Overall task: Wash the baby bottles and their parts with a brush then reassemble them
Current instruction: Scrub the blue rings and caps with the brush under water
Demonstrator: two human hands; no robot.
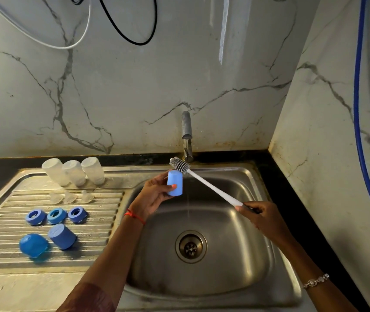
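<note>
The blue cap (175,183) is held over the far left of the sink (242,262), just below the tap (186,129). The left hand (154,195) has it in a pinching grip, thumb on the near face and fingers round the back. The cap's long axis stands nearly upright, leaning slightly left at the top. Which end is the open one is hard to tell from here, though the upper end probably is.

The right hand (259,216) has its grip curled round the end of the brush (213,188). The brush's long axis runs on a slant from near right to far left, with the bristle head (179,165) pointing away to the far left. That head lies just above the cap's upper right corner, touching or nearly so.

To scrub inside, the head would need drawing back along the handle's line, then turning down into the cap. The left hand is the nearer to the cap, while the right steers from well apart.

Bottles (73,173), rings (55,216) and two more caps (62,236) wait on the draining board (103,224), left.
</note>
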